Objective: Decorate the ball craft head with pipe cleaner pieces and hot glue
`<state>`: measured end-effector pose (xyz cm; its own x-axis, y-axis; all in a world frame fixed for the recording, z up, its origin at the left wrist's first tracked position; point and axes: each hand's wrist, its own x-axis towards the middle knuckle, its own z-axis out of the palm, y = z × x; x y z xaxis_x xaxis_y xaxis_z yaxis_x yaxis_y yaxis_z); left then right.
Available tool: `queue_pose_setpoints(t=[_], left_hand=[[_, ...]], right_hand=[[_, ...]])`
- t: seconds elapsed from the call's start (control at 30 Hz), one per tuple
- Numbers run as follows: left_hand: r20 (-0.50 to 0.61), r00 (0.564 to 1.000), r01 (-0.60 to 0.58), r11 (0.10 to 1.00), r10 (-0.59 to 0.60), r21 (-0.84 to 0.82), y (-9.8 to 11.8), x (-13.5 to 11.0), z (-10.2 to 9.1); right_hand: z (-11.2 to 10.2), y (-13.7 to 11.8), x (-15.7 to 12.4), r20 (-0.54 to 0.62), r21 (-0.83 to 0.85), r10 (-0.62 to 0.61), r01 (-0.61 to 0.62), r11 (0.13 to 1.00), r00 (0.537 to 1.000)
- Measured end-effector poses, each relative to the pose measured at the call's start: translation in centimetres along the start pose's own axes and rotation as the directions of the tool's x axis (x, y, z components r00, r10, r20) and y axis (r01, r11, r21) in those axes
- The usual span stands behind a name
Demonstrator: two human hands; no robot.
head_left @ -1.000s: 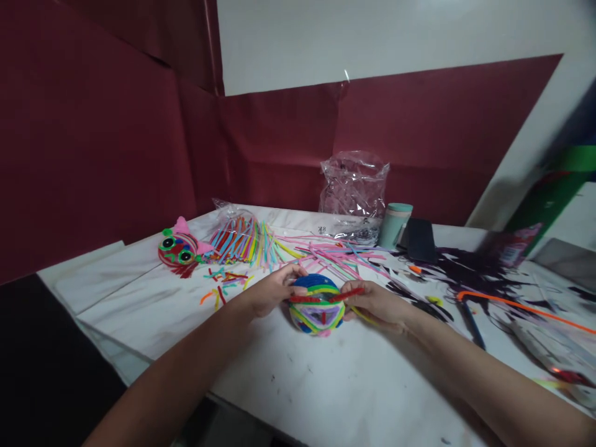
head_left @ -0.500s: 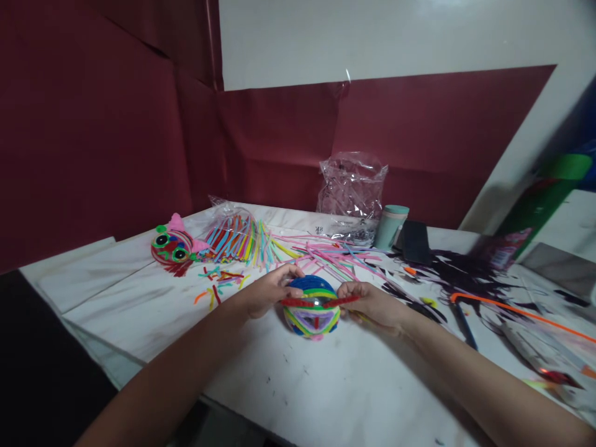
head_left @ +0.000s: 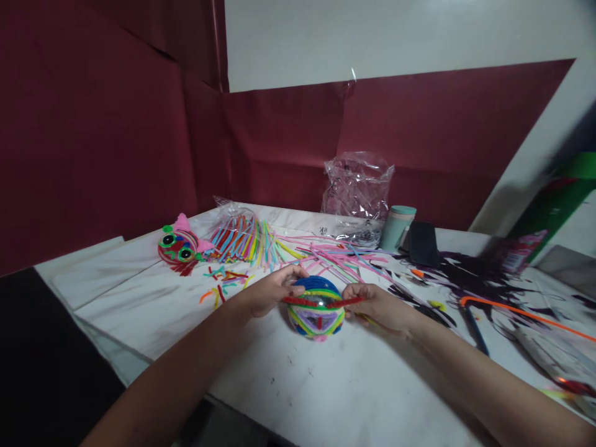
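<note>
A rounded ball (head_left: 316,321) wrapped in blue, yellow, green and lilac pipe cleaners rests on the white marbled table. A clear shiny patch shows between its coloured bands. Across its front run red pipe cleaner pieces (head_left: 342,303), one end sticking out on each side. My left hand (head_left: 274,290) grips the ball's upper left side, thumb near the red strip. On the other side, my right hand (head_left: 367,305) is closed with thumb and finger pinching the right red end. Some of its fingers are hidden behind the ball.
A pipe-cleaner animal face (head_left: 179,247) lies at the left, beside a bag of coloured pipe cleaners (head_left: 235,239). Cut scraps (head_left: 223,285) are scattered nearer. At the back stand a clear plastic bag (head_left: 356,189) and a green cup (head_left: 398,228); a dark phone (head_left: 423,244) lies near black strips (head_left: 479,279).
The whole view has shifted slightly, so everything sits a little farther right. Both hands keep nearly the same hold on the ball and red strip.
</note>
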<state>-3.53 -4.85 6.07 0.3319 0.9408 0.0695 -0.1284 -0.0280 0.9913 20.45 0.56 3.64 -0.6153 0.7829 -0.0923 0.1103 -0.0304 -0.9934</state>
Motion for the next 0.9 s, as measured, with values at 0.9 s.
queue_pose_setpoints(t=[0.9], left_hand=[[0.013, 0.997, 0.074, 0.997, -0.074, -0.014, -0.23, 0.48, -0.73]], right_hand=[[0.37, -0.69, -0.18, 0.015, -0.106, 0.004, -0.002, 0.994, 1.000]])
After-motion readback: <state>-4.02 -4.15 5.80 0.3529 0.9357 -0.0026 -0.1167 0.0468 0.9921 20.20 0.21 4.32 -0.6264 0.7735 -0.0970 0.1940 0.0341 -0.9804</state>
